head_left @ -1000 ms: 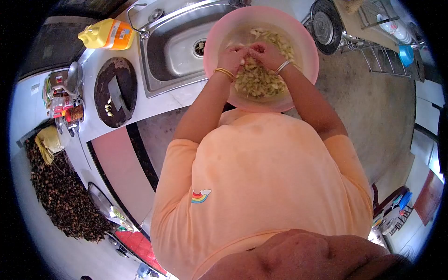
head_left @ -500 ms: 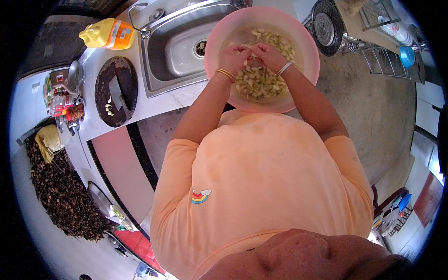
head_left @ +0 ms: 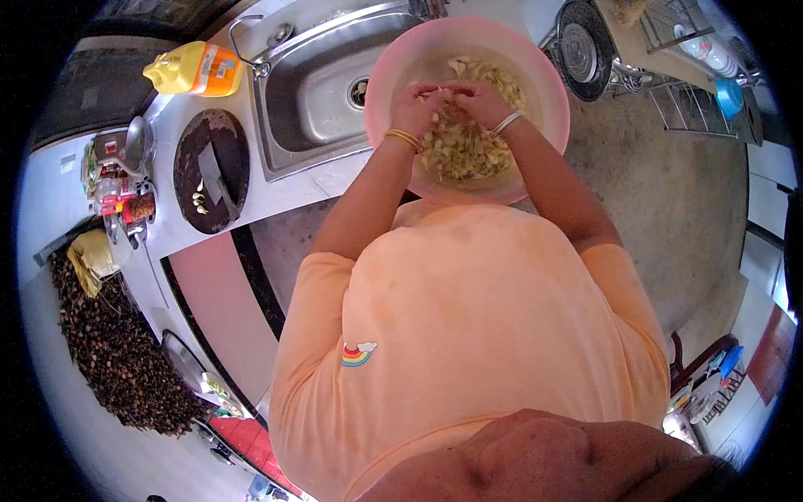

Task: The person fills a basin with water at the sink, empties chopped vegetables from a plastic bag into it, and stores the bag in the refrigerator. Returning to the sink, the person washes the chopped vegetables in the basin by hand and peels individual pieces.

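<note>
A large pink plastic basin (head_left: 386,63) holds water and many chopped pale-green vegetable pieces (head_left: 468,155). My left hand (head_left: 418,109), with gold bangles at the wrist, is inside the basin, its fingers curled inward. Facing it, my right hand (head_left: 483,106) wears a silver bracelet at the wrist and is curled too. The fingertips of both hands meet around a few vegetable pieces, which are partly hidden by the fingers.
Left of the basin is a steel sink (head_left: 314,88) with a tap (head_left: 244,42). A cleaver (head_left: 216,180) and garlic cloves (head_left: 199,199) lie on a round dark chopping board (head_left: 186,163). A yellow jug (head_left: 194,69) stands behind it. At right is a dark round pan (head_left: 583,54).
Both hands stay together in the basin; their fingers have shifted slightly, and the pieces between them look more blurred. The whole view has tilted a little.
</note>
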`<state>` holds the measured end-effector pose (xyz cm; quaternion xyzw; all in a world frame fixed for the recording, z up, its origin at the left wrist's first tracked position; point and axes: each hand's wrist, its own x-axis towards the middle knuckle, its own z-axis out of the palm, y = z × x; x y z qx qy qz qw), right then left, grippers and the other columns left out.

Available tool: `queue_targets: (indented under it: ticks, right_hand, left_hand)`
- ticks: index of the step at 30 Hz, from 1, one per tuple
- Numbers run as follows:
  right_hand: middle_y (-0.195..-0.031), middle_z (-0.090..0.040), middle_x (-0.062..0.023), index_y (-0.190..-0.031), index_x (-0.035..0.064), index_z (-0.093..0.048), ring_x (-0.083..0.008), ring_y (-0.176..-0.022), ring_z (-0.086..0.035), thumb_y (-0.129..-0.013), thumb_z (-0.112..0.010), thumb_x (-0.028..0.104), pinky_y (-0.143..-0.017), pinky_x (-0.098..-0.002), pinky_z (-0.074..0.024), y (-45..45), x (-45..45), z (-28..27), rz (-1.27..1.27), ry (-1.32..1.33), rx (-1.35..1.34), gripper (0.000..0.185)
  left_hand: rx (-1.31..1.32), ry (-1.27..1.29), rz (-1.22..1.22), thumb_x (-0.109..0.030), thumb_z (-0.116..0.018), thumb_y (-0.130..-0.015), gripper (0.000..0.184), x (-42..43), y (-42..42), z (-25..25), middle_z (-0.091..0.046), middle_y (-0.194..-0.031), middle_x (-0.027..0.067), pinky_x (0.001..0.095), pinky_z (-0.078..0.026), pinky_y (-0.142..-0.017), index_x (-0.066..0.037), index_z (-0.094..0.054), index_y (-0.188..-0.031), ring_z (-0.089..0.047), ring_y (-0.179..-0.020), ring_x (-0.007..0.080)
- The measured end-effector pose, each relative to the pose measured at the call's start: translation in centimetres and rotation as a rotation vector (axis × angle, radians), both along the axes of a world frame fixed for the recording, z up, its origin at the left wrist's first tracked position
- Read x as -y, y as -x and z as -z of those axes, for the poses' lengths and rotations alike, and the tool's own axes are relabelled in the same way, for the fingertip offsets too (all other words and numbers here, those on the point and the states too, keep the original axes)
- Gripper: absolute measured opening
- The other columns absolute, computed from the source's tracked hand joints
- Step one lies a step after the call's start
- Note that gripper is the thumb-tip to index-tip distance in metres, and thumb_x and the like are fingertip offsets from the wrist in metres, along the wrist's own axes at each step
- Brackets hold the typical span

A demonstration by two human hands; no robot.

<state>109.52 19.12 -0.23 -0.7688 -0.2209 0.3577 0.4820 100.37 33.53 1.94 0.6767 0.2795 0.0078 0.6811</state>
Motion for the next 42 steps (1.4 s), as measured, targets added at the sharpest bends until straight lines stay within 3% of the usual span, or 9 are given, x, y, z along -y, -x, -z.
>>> queue_targets:
  ticks: [6,28,30,31,33,34,37,39,42]
  right_hand:
    - [-0.088,-0.064,-0.0064,-0.112,0.0047,-0.059,-0.0133,-0.078,-0.062,-0.087,-0.056,0.011,-0.069,-0.0265,-0.0535,0.3,0.2,-0.8,0.098,-0.346,-0.281,0.026]
    - [-0.085,-0.065,-0.0089,-0.096,-0.0006,-0.061,-0.0134,-0.071,-0.061,-0.08,-0.064,0.009,-0.063,-0.0254,-0.0501,-0.4,0.7,-0.8,0.16,-0.428,-0.382,0.019]
    - [-0.092,-0.065,-0.0142,-0.099,0.0018,-0.061,-0.0226,-0.08,-0.064,-0.08,-0.062,0.008,-0.07,-0.0352,-0.0512,-0.3,0.7,-0.6,0.044,-0.113,0.304,0.02]
    - [-0.092,-0.065,-0.0142,-0.099,0.0018,-0.061,-0.0226,-0.08,-0.064,-0.08,-0.062,0.008,-0.07,-0.0352,-0.0512,0.0,0.6,-1.6,0.044,-0.113,0.303,0.02]
    - [-0.099,-0.064,-0.0176,-0.101,0.0035,-0.06,-0.0315,-0.089,-0.063,-0.081,-0.057,0.009,-0.079,-0.0436,-0.0485,1.1,0.3,-4.7,-0.604,0.672,0.551,0.021]
    - [-0.099,-0.064,-0.0176,-0.101,0.0035,-0.06,-0.0315,-0.089,-0.063,-0.081,-0.057,0.009,-0.079,-0.0436,-0.0485,1.2,0.2,-3.7,-0.602,0.672,0.551,0.021]
    - [-0.101,-0.063,-0.0191,-0.102,0.0024,-0.059,-0.0358,-0.092,-0.062,-0.084,-0.053,0.012,-0.082,-0.0467,-0.0466,1.1,0.1,-1.1,-0.369,0.451,0.502,0.021]
    - [-0.1,-0.063,-0.0181,-0.104,0.0029,-0.059,-0.0321,-0.087,-0.063,-0.086,-0.054,0.017,-0.079,-0.042,-0.0482,0.8,0.2,-1.3,0.078,0.116,0.281,0.024]
    - [-0.094,-0.064,-0.0158,-0.101,0.004,-0.062,-0.0288,-0.082,-0.063,-0.085,-0.058,0.022,-0.075,-0.0371,-0.0494,0.6,0.6,-1.1,0.184,-0.272,0.24,0.024]
  left_hand:
    - [0.042,-0.004,0.08,-0.017,-0.064,-0.083,0.021,0.4,0.0,-0.6,-0.063,-0.078,0.0027,0.0233,-0.046,-0.058,-0.002,-0.065,-0.096,-0.056,-0.067,0.01]
    - [0.089,0.125,-0.019,-0.016,-0.066,-0.082,0.02,0.6,0.4,-2.6,-0.061,-0.078,0.0027,0.0232,-0.045,-0.055,-0.003,-0.063,-0.097,-0.057,-0.068,0.0106]
    - [0.088,0.221,-0.061,-0.016,-0.066,-0.082,0.021,0.2,0.4,-1.9,-0.06,-0.079,0.003,0.0233,-0.045,-0.053,-0.003,-0.061,-0.097,-0.057,-0.067,0.0109]
    - [0.085,0.316,-0.105,-0.015,-0.066,-0.081,0.021,0.1,0.4,-1.6,-0.06,-0.079,0.0033,0.0235,-0.044,-0.052,-0.004,-0.059,-0.098,-0.058,-0.067,0.0111]
    - [0.1,0.306,-0.092,-0.014,-0.066,-0.081,0.022,0.1,0.4,-1.2,-0.059,-0.08,0.0035,0.0234,-0.045,-0.051,-0.005,-0.057,-0.098,-0.058,-0.067,0.0113]
    - [0.116,0.297,-0.079,-0.014,-0.066,-0.081,0.022,0.2,0.4,-1.1,-0.059,-0.08,0.0036,0.0233,-0.045,-0.05,-0.005,-0.055,-0.098,-0.058,-0.067,0.0116]
    - [0.1,0.096,-0.077,-0.01,-0.066,-0.08,0.022,0.6,0.3,-2.1,-0.058,-0.079,0.0029,0.0226,-0.045,-0.052,-0.004,-0.058,-0.1,-0.057,-0.066,0.0109]
    - [0.172,0.049,-0.046,-0.008,-0.066,-0.08,0.022,0.3,0.2,-0.7,-0.059,-0.079,0.0027,0.0228,-0.045,-0.053,-0.003,-0.06,-0.101,-0.057,-0.066,0.0104]
    - [0.222,-0.039,0.004,-0.006,-0.065,-0.08,0.021,0.5,0.3,-0.8,-0.06,-0.08,0.0024,0.0227,-0.046,-0.057,-0.003,-0.064,-0.101,-0.056,-0.067,0.0096]
